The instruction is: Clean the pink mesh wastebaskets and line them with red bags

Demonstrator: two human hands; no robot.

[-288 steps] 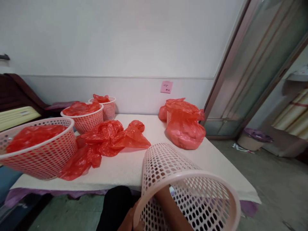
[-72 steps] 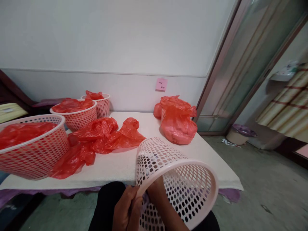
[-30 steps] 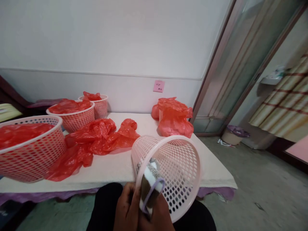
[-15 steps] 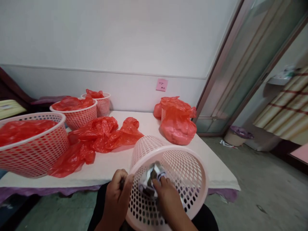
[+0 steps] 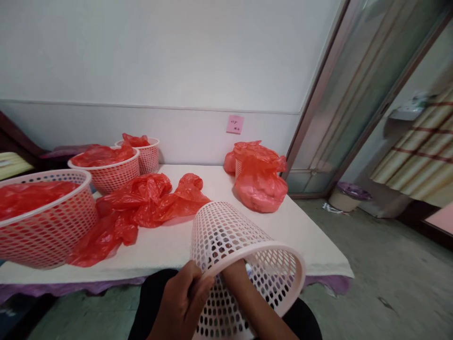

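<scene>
A white perforated plastic basket [image 5: 226,226] lies tilted over my lap at the table's front edge, its mouth facing me and to the right. My left hand [image 5: 186,293] grips the left side of its rim, the thumb closed over the edge. My right hand [image 5: 231,269] reaches in through the mouth; the basket's upper wall covers its fingers, and only bits show through the holes. A small patch of something white and blue [image 5: 248,270] appears beside my right wrist, too little of it to name.
Red plastic bags [image 5: 152,198] lie crumpled on the white-covered table [image 5: 311,241]. At left stand a large basket [image 5: 46,226] and two others, each holding red plastic. A filled red bag [image 5: 262,184] sits at the back right. A bin [image 5: 347,198] stands on the floor.
My right hand has gone deeper into the basket, and the crumpled grey-white bundle it was touching is now mostly hidden. The basket's rim has tipped downward, with my left hand still on it.
</scene>
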